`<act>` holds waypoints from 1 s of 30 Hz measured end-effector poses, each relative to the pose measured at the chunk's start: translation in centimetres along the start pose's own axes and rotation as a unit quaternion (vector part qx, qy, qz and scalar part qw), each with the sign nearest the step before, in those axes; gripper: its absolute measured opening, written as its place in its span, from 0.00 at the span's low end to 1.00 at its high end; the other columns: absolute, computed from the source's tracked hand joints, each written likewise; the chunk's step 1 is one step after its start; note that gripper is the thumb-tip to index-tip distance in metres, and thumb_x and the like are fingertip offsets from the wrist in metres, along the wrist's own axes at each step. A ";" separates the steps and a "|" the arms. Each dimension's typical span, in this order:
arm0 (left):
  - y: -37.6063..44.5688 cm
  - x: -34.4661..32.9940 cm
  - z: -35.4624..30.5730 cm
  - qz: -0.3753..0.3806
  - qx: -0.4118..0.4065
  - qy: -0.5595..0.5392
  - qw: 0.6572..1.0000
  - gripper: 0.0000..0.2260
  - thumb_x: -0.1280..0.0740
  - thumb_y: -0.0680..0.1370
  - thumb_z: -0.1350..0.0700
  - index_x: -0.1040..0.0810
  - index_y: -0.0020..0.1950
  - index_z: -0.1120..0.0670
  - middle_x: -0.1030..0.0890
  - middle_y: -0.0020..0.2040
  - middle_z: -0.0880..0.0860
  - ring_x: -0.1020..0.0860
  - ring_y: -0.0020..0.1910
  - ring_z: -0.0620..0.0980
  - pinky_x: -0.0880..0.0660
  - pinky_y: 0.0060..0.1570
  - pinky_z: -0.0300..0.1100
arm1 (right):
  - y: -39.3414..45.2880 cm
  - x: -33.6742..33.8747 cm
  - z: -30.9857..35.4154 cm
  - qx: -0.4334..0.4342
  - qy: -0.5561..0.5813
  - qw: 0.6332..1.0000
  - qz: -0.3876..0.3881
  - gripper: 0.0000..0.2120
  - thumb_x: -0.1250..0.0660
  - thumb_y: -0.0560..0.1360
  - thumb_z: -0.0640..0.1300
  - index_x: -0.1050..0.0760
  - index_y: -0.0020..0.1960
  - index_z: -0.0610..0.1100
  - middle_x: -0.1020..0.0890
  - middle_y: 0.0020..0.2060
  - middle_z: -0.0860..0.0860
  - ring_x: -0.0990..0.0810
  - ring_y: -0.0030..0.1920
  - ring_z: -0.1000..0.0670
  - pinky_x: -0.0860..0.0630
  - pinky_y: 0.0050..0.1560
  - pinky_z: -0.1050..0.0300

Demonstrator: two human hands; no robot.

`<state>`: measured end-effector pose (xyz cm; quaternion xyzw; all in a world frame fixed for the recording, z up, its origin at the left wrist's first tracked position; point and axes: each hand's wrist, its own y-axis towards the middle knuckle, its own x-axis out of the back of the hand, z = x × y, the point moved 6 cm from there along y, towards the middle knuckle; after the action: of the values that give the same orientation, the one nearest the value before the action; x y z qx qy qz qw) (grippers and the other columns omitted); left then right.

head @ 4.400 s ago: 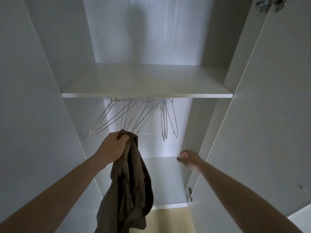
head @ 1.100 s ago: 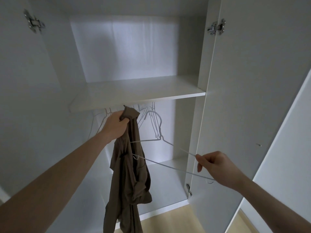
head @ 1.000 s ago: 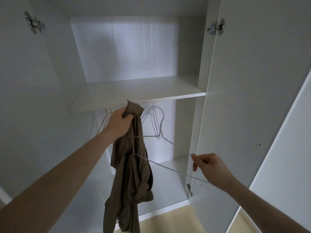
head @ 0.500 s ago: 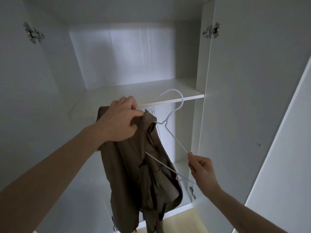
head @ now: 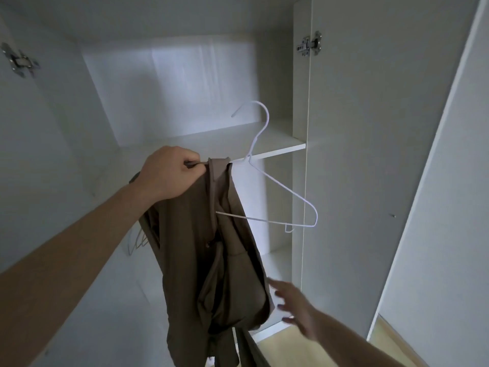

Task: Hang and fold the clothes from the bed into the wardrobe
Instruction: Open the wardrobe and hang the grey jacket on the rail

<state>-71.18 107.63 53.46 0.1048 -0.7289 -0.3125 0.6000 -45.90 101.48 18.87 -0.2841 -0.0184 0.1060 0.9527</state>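
Now that the right hand (head: 292,308) has let go of the white hanger (head: 267,181) and reaches open-fingered toward the brown garment (head: 211,255), the left hand (head: 172,173) alone pinches collar and hanger together before the wardrobe shelf (head: 277,149), so dressing the hanger seems underway.

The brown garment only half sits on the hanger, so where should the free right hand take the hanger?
Grip the bare right shoulder wire of the white hanger, coming from the right; its left half is hidden inside the brown garment, which the left hand pinches.
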 end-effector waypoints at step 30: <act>-4.8 -5.2 8.4 0.088 -0.012 0.154 0.984 0.24 0.48 0.83 0.39 0.15 0.49 0.47 0.18 0.45 0.49 0.19 0.44 0.53 0.28 0.40 0.44 | -6.2 8.2 32.9 0.325 0.172 0.912 -0.180 0.08 0.32 0.81 0.45 0.25 0.45 0.41 0.26 0.32 0.46 0.26 0.29 0.49 0.30 0.32 0.54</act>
<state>-78.80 109.38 45.77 0.0801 -0.6300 -0.2478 0.7316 -39.84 115.87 49.65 0.0352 0.1299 -0.1179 0.9839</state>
